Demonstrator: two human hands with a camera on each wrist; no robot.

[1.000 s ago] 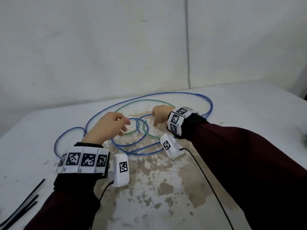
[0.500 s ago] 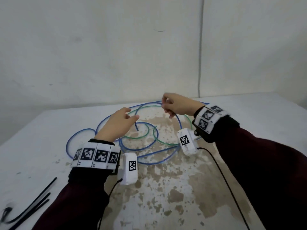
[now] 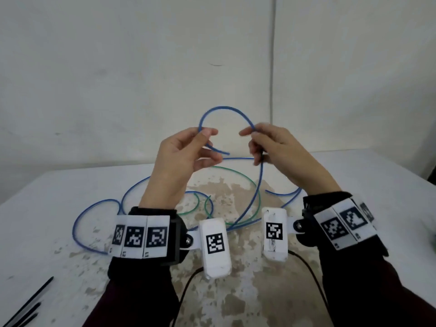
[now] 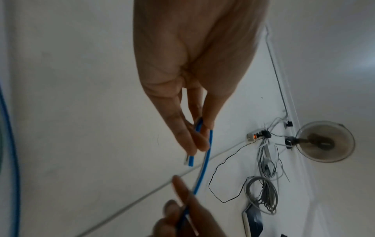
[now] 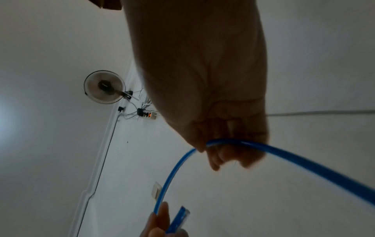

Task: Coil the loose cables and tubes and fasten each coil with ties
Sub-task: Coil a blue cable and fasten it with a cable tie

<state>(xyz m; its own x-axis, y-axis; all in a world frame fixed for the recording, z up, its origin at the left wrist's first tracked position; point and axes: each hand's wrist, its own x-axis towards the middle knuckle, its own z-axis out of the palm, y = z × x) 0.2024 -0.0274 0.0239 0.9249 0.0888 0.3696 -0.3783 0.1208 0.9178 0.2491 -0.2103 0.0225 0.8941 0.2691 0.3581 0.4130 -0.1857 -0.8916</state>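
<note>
A long blue tube [image 3: 225, 109] arches in the air between both raised hands. My left hand [image 3: 203, 140] pinches it near its free end, which pokes out to the right below the fingers. My right hand [image 3: 253, 138] pinches the other side of the arch, and the tube drops from there to the table. In the left wrist view the fingers [image 4: 194, 139] nip the blue tube [image 4: 205, 162]. The right wrist view shows the blue tube [image 5: 253, 147] running under the curled fingers [image 5: 225, 154]. A thin green tube [image 3: 238, 175] lies looped on the table [image 3: 59, 190] among the blue loops.
Black cable ties [image 3: 26, 308] lie at the table's near left corner. The tabletop is white with worn brown patches in the middle. A white wall stands close behind the table's far edge. Black leads run from the wrist cameras toward me.
Both hands have risen from the table with the blue tube. The right hand picked it up first, then the left hand took hold near the free end, forming an arch.
</note>
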